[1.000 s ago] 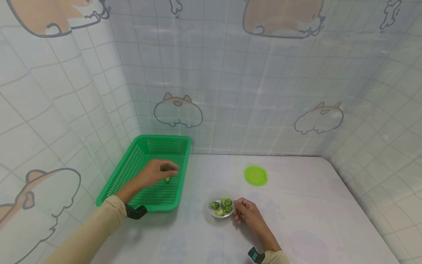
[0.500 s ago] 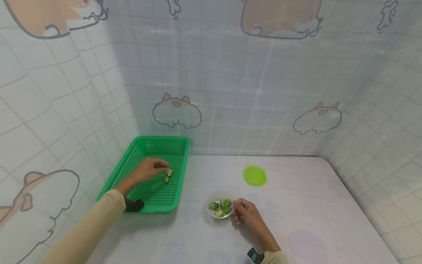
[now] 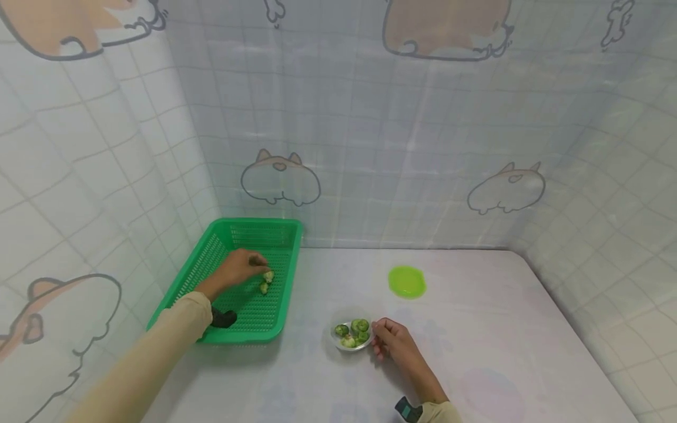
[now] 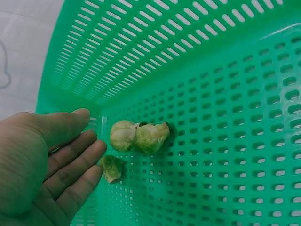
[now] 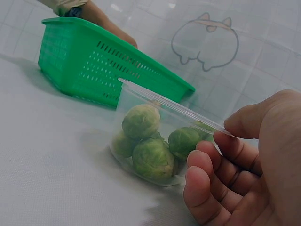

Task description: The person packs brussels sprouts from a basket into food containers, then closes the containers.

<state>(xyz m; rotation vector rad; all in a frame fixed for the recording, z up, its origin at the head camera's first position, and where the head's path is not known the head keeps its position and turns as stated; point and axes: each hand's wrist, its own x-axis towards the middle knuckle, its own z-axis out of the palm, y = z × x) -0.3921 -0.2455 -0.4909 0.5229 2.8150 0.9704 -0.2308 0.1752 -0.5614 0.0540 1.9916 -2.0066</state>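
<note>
My left hand [image 3: 241,267] is inside the green plastic basket [image 3: 248,338], its fingers extended and relaxed in the left wrist view. Just past the fingertips, two Brussels sprouts [image 4: 151,138] lie side by side on the basket floor. Another Brussels sprout [image 4: 112,168] sits nearer the hand, partly behind a finger. My right hand [image 3: 394,341] pinches the rim of a small clear plastic tub [image 5: 123,101] between thumb and index finger; the other fingers curl beside its wall. Several green Brussels sprouts [image 5: 153,157] are piled in the tub, which stands upright on the table.
A bright green round lid [image 3: 407,282] lies flat on the white table [image 3: 476,329], behind and right of the tub. Sheeting with a grid and cartoon dogs [image 3: 359,147] covers the walls at the back and sides. The basket stands at the back left.
My left hand has lowered and shifted left within the basket. A sprout near its fingertips half a second ago now lies free of them. The right hand keeps its hold on the tub.
</note>
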